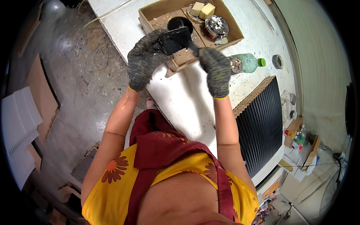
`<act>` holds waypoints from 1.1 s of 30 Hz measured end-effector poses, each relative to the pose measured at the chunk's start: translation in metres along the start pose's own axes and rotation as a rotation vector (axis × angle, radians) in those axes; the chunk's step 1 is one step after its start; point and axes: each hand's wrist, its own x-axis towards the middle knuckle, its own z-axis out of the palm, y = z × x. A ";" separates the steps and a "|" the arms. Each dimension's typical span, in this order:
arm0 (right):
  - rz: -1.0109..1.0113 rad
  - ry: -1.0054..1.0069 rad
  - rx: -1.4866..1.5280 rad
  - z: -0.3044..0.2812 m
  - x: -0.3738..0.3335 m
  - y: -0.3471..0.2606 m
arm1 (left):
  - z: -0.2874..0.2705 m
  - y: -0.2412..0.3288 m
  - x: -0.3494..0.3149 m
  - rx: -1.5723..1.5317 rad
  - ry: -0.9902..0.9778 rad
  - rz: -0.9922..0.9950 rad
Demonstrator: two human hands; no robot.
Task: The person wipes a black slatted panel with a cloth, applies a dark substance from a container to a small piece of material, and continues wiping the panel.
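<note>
My left hand (144, 60), in a dark camouflage-patterned work glove, is closed on a flat black rectangular piece (175, 40) above the near edge of a shallow cardboard tray (152, 13). In a matching glove, my right hand (214, 69) is closed around a thin dark tool (192, 46). Its tip meets the right end of the black piece; its kind cannot be made out. Just behind the piece, a round black pot (180, 24) stands in the tray. Further right lie pale yellow sponge blocks (207, 11) on a clear dish and a round container with a black-and-white smeared top (216, 26).
A green-capped clear bottle (248, 63) lies on the white table (187, 97) beside my right hand, with a metal nut-like ring (277, 62) past it. Black strips (262, 125) stand in a long row at right. Cardboard sheets (41, 93) and white panels (20, 123) rest at left.
</note>
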 end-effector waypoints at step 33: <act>0.033 0.153 -0.140 -0.070 0.047 0.031 | -0.014 0.012 -0.006 0.040 0.297 -0.082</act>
